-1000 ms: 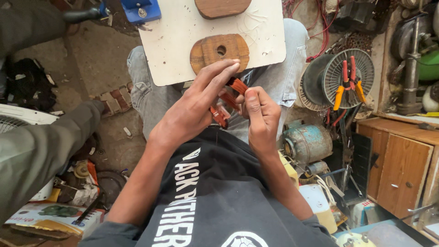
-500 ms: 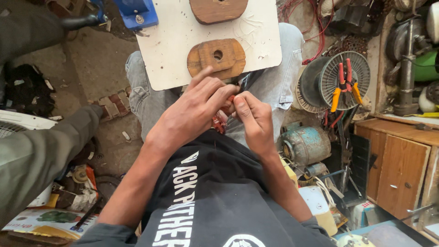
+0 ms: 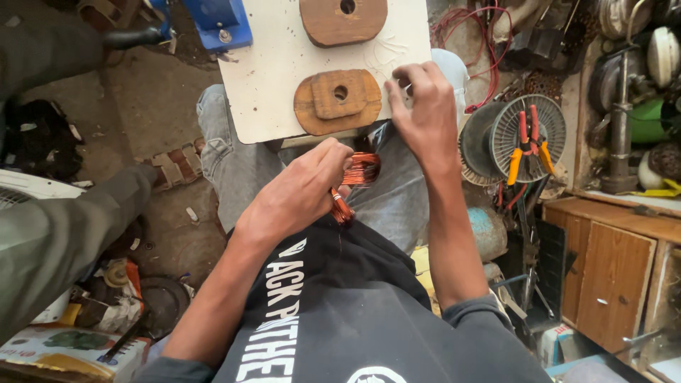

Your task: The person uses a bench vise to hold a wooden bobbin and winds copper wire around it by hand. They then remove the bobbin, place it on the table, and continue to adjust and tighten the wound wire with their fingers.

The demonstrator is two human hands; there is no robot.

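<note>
My left hand [image 3: 301,191] is closed around a bundle of copper wire coil [image 3: 358,172] held over my lap. My right hand [image 3: 423,113] has lifted off the coil and hovers with pinched fingers over the right edge of a white board [image 3: 273,78]. It seems to hold a thin wire strand, too fine to make out. On the board sit two rounded wooden formers with centre holes, one near me [image 3: 337,101] and one at the far edge [image 3: 342,20]. The board rests on my knees.
A blue metal block [image 3: 216,20] stands at the board's far left. Red and orange pliers [image 3: 528,142] lie on a fan grille [image 3: 521,138] to the right, by a wooden cabinet [image 3: 613,280]. Another person's grey-clad leg [image 3: 64,234] is at the left. Clutter covers the floor.
My right hand has left the coil and risen up and right to the board's edge. My left hand keeps holding the copper coil, which now shows more.
</note>
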